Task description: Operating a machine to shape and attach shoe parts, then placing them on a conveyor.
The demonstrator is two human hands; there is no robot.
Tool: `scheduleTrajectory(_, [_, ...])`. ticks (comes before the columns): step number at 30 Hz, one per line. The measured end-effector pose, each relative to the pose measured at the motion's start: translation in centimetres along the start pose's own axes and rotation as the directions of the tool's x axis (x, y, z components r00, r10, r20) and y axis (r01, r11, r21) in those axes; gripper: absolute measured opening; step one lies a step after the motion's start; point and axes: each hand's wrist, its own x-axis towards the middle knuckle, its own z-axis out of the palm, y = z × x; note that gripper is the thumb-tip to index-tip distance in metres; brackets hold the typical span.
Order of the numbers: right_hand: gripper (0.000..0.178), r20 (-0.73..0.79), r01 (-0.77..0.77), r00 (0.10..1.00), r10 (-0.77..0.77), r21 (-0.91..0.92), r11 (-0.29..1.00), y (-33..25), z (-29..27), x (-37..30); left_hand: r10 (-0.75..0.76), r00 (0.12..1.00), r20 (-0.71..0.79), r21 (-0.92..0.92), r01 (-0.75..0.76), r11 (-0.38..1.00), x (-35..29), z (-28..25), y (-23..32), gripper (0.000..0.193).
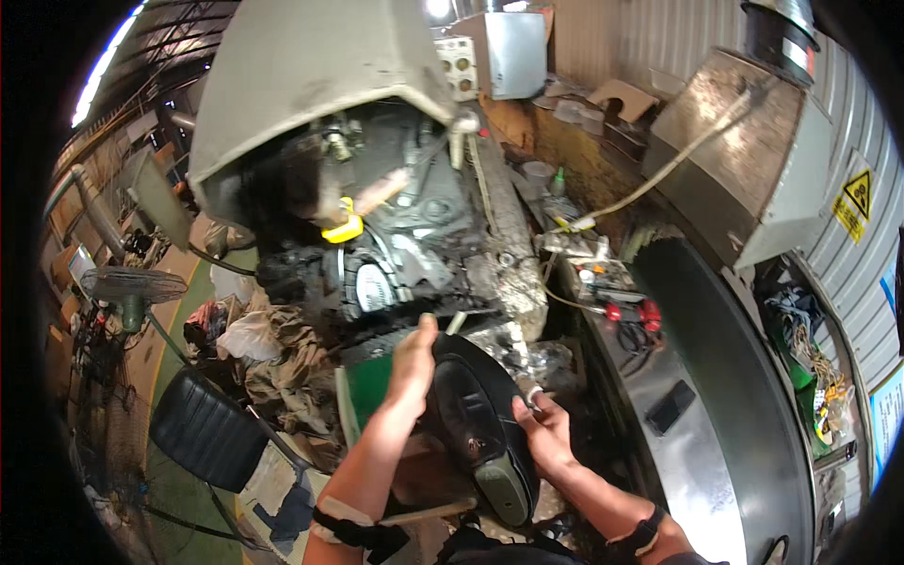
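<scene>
1. My left hand (414, 363) grips the top edge of a black shoe upper (480, 414) at the machine (395, 217).
2. My right hand (544, 428) pinches its right edge.
3. I see a steel bench (678, 452) right, corrugated wall (847, 141) behind, black chair (202, 428) on the cluttered floor left.

Two bare hands show: the left hand (411, 363) and the right hand (543, 428). One black rubber shoe sole with an olive-green heel (482, 426) lies between their fingers. One small metal tool (529, 389) sits at the right fingertips. One grey sheet-metal machine hood (311, 75) rises well above the left fingers, with one yellow plastic handle (343, 227) under it. Two red round knobs (632, 312) sit up beyond the right fingers. One black padded chair seat (202, 428) and one grey standing fan (132, 284) lie out beyond the left fingers.
</scene>
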Motion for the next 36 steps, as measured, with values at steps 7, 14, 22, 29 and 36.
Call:
scheduleTrajectory(7, [0.041,0.18,-0.122,0.981,0.07,0.296,0.948,-1.9,14.4,5.8,-0.105,0.993,0.06,-0.627,0.119,0.77,0.2,-11.6,-0.9,0.049])
scheduleTrajectory(14, [0.041,0.125,-0.176,0.984,0.13,0.511,0.841,-0.5,21.3,11.9,-0.258,0.965,0.049,-0.669,0.223,0.709,4.9,-13.1,-2.3,0.027])
scheduleTrajectory(22, [0.006,0.087,-0.089,0.994,0.063,0.345,0.934,0.1,23.4,17.2,-0.305,0.935,0.179,-0.692,0.34,0.636,12.3,-14.4,-4.7,0.017])
scheduleTrajectory(29, [0.013,0.218,-0.332,0.942,0.254,0.519,0.788,0.7,21.7,19.7,-0.391,0.874,0.287,-0.744,0.461,0.484,13.2,-13.8,-3.8,0.013])
scheduleTrajectory(36, [0.032,0.112,-0.162,0.986,0.121,0.526,0.835,3.2,22.3,19.3,-0.272,0.962,-0.011,-0.773,0.164,0.613,12.0,-10.6,-5.1,0.017])
